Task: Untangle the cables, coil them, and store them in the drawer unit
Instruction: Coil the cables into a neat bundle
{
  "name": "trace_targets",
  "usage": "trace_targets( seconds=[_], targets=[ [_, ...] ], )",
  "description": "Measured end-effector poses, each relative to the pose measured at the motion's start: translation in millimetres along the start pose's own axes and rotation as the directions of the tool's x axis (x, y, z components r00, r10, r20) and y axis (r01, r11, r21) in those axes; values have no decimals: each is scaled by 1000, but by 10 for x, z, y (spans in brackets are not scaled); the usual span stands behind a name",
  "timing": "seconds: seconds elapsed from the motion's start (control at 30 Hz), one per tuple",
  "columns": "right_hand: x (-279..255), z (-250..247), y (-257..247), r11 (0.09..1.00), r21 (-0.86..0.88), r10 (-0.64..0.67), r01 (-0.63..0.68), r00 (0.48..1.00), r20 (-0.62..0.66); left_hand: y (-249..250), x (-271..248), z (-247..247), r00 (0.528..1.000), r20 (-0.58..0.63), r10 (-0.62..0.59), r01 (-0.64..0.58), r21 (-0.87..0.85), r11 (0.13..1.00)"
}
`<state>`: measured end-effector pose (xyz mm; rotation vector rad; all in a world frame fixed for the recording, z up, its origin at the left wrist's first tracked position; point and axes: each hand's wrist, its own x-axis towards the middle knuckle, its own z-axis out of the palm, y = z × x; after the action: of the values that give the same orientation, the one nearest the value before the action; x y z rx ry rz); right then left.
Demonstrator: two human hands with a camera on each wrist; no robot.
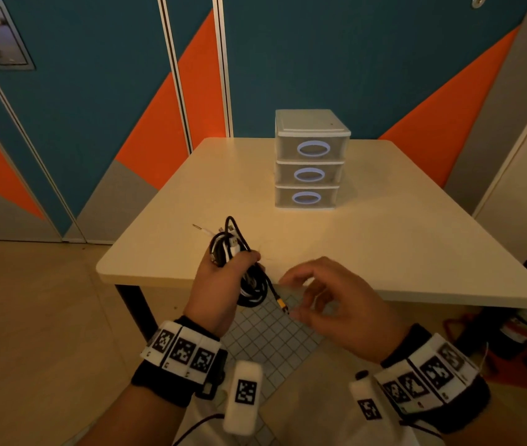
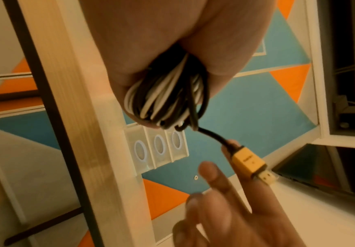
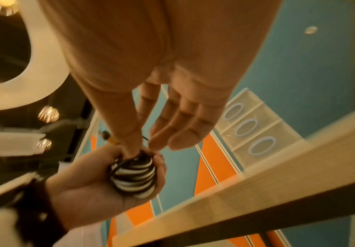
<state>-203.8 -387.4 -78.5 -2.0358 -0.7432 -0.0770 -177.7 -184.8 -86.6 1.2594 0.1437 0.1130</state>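
Two colours of cable, black and white, sit bunched as one bundle [image 1: 239,265] in my left hand [image 1: 220,284] on the head view, held just over the near edge of the worktop [image 1: 368,246]. My right hand [image 1: 330,304] is beside it, fingers loosely bent toward the yellow plug [image 1: 282,304] hanging from the bundle. The drawer unit [image 1: 310,159] stands well back on the worktop, all three drawers closed.

From the left wrist, the grip is wrapped tight round mixed loops — the plug [image 2: 250,160] lies against the right fingers [image 2: 221,180], and I cannot tell whether they pinch it.

From the right wrist, the fingers [image 3: 178,133] are nearly straight, tips at the top of the bundle [image 3: 134,177]; nothing is clearly held.

I judge this as untangling, barely begun. Next I'd take the plug and feed that black end back through the loops, slackening the left grip so nothing knots.
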Motion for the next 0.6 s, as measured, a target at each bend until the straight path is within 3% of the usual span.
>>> trace_targets(
  seconds=[0.07,0.17,0.3,0.43,0.6],
  targets=[
    [-30,49,-57,998,-6,-59,59,998,23,7,17,-14,998,32,-50,51,-40,998],
    [20,100,-129,991,32,-128,132,985,-113,-21,-53,3,993,103,-52,57,-39,998],
    [158,160,-237,985,147,-32,87,938,-345,-93,-203,79,974,228,6,-12,21,1000],
    [228,198,-303,936,352,138,-13,933,-332,-105,-248,84,941,336,24,-27,6,1000],
    [212,165,-300,892,442,239,-97,930,-278,-54,-219,37,928,372,7,21,-72,997]
  ],
)
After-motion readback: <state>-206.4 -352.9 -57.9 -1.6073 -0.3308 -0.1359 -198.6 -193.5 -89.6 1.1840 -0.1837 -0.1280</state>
